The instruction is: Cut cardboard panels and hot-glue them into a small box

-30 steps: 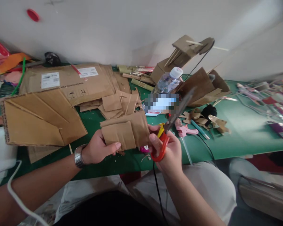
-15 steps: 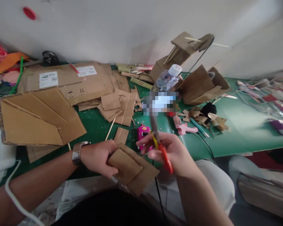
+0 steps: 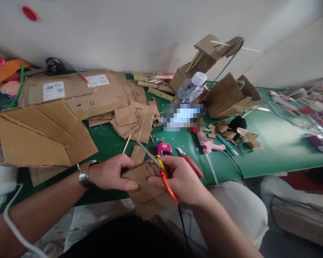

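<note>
The left hand [image 3: 110,175] pinches cardboard [image 3: 146,204] at the near edge of the surface [image 3: 104,139], probably to steady it; the right hand [image 3: 184,179] grips scissors [image 3: 168,186] by their handles, blades near its far edge, thumb seemingly bracing it.

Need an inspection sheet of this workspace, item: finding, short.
Surface: green tabletop, small scraps scattered on it.
Job's things: cardboard piece held; orange-handled scissors at its upper edge.
Clutter: cardboard offcuts, plastic bottle, pink glue gun, what looks like a red-handled cutter.
Grips: left hand on the cardboard; right hand on the scissors.
Cables: black cable hanging below the right hand; white cable crossing the left forearm.
Surroundings: pale wall behind; co-workers: nothing seen.
</note>
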### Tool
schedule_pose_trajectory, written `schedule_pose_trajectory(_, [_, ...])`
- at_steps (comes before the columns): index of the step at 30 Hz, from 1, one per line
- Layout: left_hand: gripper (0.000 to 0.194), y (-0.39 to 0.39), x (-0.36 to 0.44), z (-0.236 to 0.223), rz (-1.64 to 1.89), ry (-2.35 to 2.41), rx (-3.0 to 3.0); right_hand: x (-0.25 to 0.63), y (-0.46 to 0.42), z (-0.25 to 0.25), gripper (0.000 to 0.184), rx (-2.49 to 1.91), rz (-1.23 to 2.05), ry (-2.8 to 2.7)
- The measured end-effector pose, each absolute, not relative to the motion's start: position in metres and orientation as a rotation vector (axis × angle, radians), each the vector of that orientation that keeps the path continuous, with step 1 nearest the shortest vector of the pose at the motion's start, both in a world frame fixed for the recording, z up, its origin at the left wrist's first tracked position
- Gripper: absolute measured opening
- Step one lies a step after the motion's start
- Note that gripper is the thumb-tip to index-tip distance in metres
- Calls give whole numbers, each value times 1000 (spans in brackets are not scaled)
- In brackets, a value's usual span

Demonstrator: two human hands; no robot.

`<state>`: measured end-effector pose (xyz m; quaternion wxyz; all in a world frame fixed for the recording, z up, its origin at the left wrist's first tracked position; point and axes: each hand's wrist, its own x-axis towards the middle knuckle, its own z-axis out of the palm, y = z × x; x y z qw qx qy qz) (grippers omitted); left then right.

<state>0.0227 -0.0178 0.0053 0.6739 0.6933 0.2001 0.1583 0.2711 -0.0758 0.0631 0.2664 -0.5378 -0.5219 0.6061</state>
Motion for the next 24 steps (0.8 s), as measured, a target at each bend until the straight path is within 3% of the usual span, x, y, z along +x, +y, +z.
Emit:
schedule_pose_trajectory(8, [56,-42,36,-9,678,586,1169,258,-76,62,41,-1379,1553,-1066])
schedule_pose_trajectory(12, [47,-48,36,-11,664,612,1110,254,-77,57,44,-1330,1657,-964])
schedule_pose_trajectory(24, [49,-42,29,-1,510,509,1101,250,-79,56,46,-1309,1680,-946])
